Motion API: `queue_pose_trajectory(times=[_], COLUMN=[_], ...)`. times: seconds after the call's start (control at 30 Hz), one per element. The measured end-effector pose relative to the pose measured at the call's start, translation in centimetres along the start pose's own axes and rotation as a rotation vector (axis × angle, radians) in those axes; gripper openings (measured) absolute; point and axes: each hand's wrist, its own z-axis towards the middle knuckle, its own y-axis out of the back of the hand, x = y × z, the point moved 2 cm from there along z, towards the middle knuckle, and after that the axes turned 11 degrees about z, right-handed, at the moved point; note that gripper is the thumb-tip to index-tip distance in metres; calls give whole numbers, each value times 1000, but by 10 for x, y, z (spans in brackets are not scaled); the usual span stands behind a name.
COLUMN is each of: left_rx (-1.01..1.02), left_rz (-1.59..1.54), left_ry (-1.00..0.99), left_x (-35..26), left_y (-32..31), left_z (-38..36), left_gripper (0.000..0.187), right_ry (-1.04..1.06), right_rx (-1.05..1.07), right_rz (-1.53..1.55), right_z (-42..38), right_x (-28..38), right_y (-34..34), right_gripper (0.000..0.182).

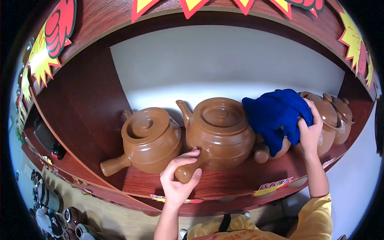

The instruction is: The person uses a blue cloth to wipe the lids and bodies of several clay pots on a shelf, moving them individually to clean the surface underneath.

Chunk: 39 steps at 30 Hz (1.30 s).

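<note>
My left hand (179,180) is closed around the stubby side handle of a brown clay pot (220,140), which stands lidded on the shelf with its spout to the back left. In my right hand (312,130) is a bunched dark blue cloth (276,114). The cloth drapes over another brown pot with a side handle (262,153), hiding most of it. To the left sits a similar lidded clay pot (150,140), its handle pointing toward the front left.
Brown lidded jars (328,116) stand at the right end of the wooden shelf (156,185). Price tags (273,187) line its front edge, and star-shaped signs (200,6) hang from the board above. Several pots (74,216) are at the lower left.
</note>
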Motion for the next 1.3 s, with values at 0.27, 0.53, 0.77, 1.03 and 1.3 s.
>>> queue_pose_trajectory(times=[0.27, 0.53, 0.77, 1.03, 1.3], left_rx=[88, 69, -45, -77, -114], left_rz=[-136, -71, 176, 565, 431], left_ry=[44, 54, 6, -20, 15], left_x=[9, 6, 1, 2, 3], left_y=[10, 8, 4, 9, 8], left_z=[4, 2, -1, -9, -8], left_gripper=[27, 29, 32, 37, 55], right_ry=[-189, 348, 138, 621, 790], right_rx=[-175, 199, 962, 988, 955], right_rz=[286, -6, 21, -41, -122], right_z=[-7, 9, -6, -22, -57], right_x=[-4, 55, 59, 80, 72], right_y=[2, -46, -129, -163, -111], right_gripper=[45, 51, 60, 55, 32])
